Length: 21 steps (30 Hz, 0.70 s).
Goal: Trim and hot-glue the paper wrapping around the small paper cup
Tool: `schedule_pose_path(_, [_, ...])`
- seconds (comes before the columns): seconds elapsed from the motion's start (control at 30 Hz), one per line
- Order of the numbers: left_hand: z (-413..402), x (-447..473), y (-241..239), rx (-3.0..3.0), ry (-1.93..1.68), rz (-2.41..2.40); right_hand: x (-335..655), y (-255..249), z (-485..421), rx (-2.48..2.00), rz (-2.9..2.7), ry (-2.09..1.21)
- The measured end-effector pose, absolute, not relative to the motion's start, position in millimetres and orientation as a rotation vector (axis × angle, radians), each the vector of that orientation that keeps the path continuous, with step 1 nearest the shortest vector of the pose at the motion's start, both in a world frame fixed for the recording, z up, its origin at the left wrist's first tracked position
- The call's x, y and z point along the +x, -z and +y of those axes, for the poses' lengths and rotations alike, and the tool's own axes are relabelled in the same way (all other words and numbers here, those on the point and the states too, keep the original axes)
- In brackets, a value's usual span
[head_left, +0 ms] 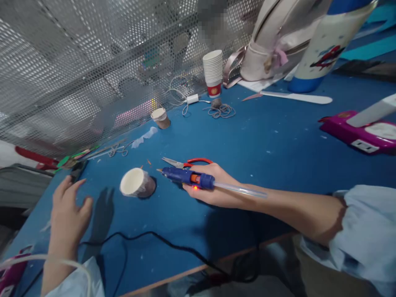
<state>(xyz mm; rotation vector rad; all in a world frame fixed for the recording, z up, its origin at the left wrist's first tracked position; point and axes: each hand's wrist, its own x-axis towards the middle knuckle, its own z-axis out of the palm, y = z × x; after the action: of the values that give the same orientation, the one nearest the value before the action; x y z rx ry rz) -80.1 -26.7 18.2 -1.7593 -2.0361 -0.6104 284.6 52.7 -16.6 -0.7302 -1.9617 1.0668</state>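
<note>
In my right hand (213,189) is a blue glue gun (179,175), a clear glue stick (241,189) poking out of its back and a small red light glowing on it. Its nozzle points left toward a paper cup (137,183) with a cream inside and a darker wrapped side. The cup stands tilted in view on the blue table, just short of the nozzle. Red-handled scissors (185,162) lie right behind the gun. My left hand (69,210) hovers at the left, fingers apart, holding nothing.
A black cord (148,233) runs along the near edge. Farther back are a smaller wrapped cup (161,118), a cup stack (213,74), grey yarn (217,106), and a white knife (297,97). A magenta power strip (355,134) lies right; perforated metal (93,62) borders the back.
</note>
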Motion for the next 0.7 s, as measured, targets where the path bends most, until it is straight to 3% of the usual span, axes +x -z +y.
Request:
schedule_pose_path(0.23, [-25, -37, -10, -2.426, 0.658, -1.667, 283, 17, 53, -0.755, -1.94, -1.069])
schedule_pose_path(0.7, [-3, -15, 3, -2.37, 0.774, -1.694, 280, 18, 53, -0.772, -1.905, -1.139])
